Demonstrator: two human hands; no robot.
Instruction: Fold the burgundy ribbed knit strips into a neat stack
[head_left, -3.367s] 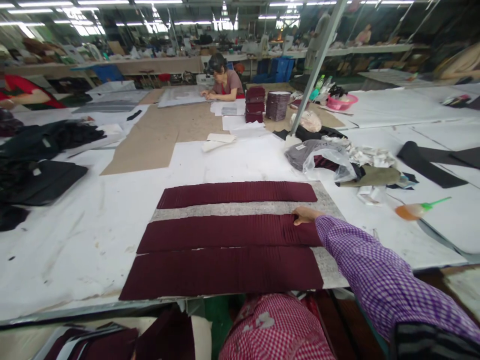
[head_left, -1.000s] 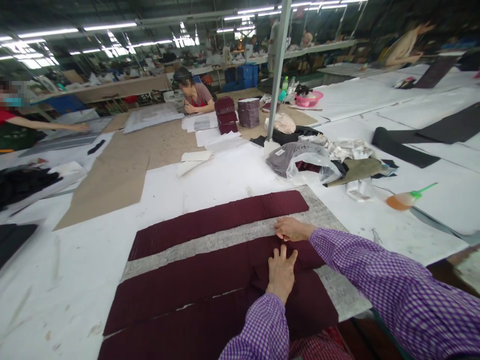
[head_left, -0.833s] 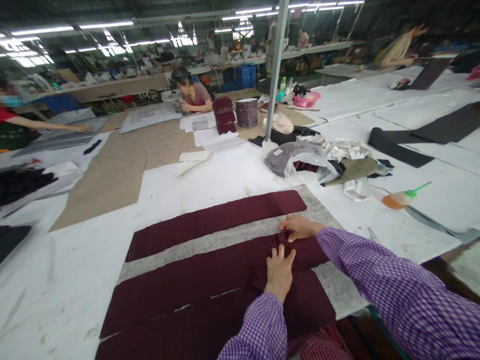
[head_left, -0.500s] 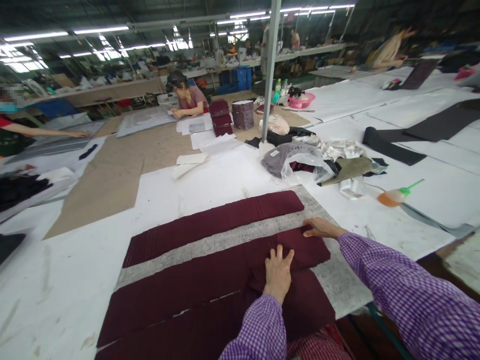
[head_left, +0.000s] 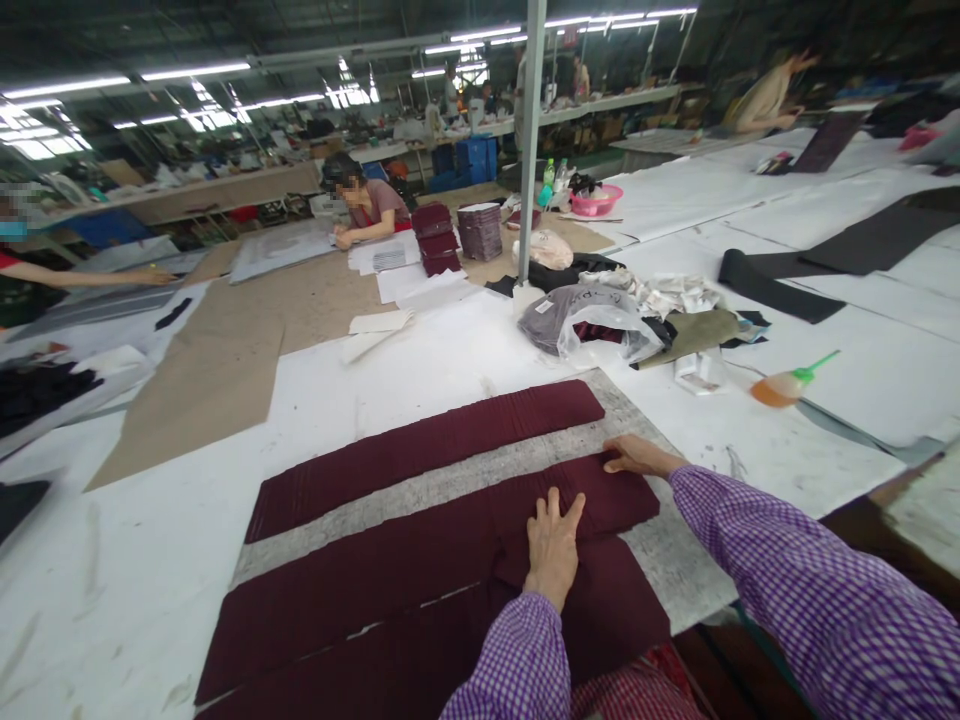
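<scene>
— What lies at the left?

— Three long maroon pleated fabric strips lie side by side on a grey speckled felt mat (head_left: pixel 645 415); the far strip (head_left: pixel 420 450) lies apart from the other two.

— And the hands?

— The left hand (head_left: pixel 551 545) rests flat, fingers spread, on the middle maroon pleated strip (head_left: pixel 390 560). Further right, the right hand (head_left: pixel 637 457) lies open, fingertips touching that strip's far right corner.

— Beyond them?

— An orange squeeze bottle with a green nozzle (head_left: pixel 784 384) lies well apart on the white table (head_left: pixel 450 350).

Maroon strips (head_left: pixel 420 455): matt pleated cloth; board (head_left: pixel 660 565): rough grey felt; bag (head_left: pixel 607 335): glossy plastic
</scene>
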